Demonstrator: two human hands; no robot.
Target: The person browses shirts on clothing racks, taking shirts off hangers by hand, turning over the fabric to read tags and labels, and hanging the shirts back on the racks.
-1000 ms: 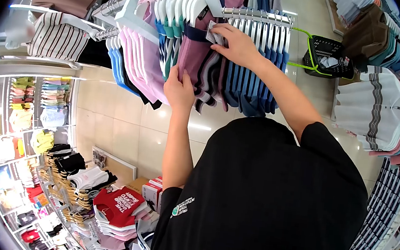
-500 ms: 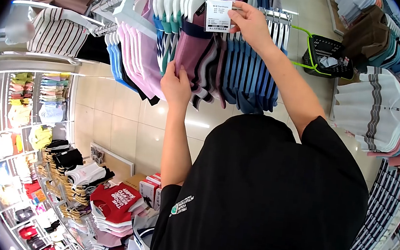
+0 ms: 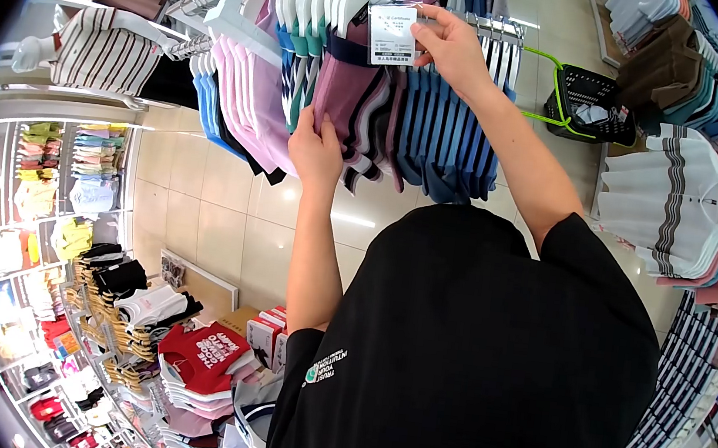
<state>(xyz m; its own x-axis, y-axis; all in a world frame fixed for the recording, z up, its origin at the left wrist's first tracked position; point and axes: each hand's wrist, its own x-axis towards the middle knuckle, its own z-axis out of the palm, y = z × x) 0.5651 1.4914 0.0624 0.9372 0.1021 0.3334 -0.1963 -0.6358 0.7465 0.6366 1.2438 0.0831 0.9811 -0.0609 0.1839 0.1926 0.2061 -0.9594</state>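
A white printed hang tag [image 3: 393,37] is pinched at its right edge between the thumb and fingers of my right hand [image 3: 450,45]. Behind and below the tag hangs a mauve shirt [image 3: 338,86] with a dark collar, on a white hanger. My left hand [image 3: 316,145] has its thumb and fingers closed on the front edge of this shirt. To its left are pink shirts [image 3: 253,112] on white hangers; blue and black striped shirts [image 3: 448,128] hang to the right.
A black shopping basket [image 3: 590,104] with green handles stands at the right. Folded white shirts [image 3: 668,200] hang beyond it. On the left are a mannequin in a striped top [image 3: 106,53], lit shelves [image 3: 6,213] and a red shirt [image 3: 205,357] on a rack.
The tag has shifted slightly down and tilts a little differently in my right hand. My left hand keeps its hold on the mauve shirt.
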